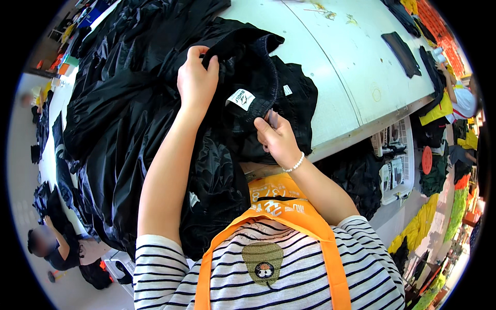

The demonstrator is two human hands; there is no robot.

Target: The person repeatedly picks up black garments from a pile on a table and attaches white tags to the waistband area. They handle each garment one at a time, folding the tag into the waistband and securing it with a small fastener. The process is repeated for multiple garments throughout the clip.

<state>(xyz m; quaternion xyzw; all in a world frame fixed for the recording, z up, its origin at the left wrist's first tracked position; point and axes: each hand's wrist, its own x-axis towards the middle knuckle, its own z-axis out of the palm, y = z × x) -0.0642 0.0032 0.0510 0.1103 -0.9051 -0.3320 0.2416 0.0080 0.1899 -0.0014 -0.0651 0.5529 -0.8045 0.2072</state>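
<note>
A black garment (289, 103) with a gathered, stitched waistband lies bunched on the table before me, a white label (241, 99) sewn inside it. My left hand (199, 76) is closed on its fabric edge, thumb against fingers, lifting the cloth slightly. At the near side of the waistband, below the label, my right hand (279, 139) is closed with the fingertips touching the edge. Something narrow and greyish shows at those fingers, too small to name. A smaller white tag (287, 90) sits to the right on the same garment.
A large heap of black garments (113, 113) covers the table's left side. The pale tabletop (330, 57) carries folded dark cloth (402, 54) at the far right. Below its edge stands a white plastic basket (405, 170). Co-workers sit at the left (57, 248) and right (462, 101).
</note>
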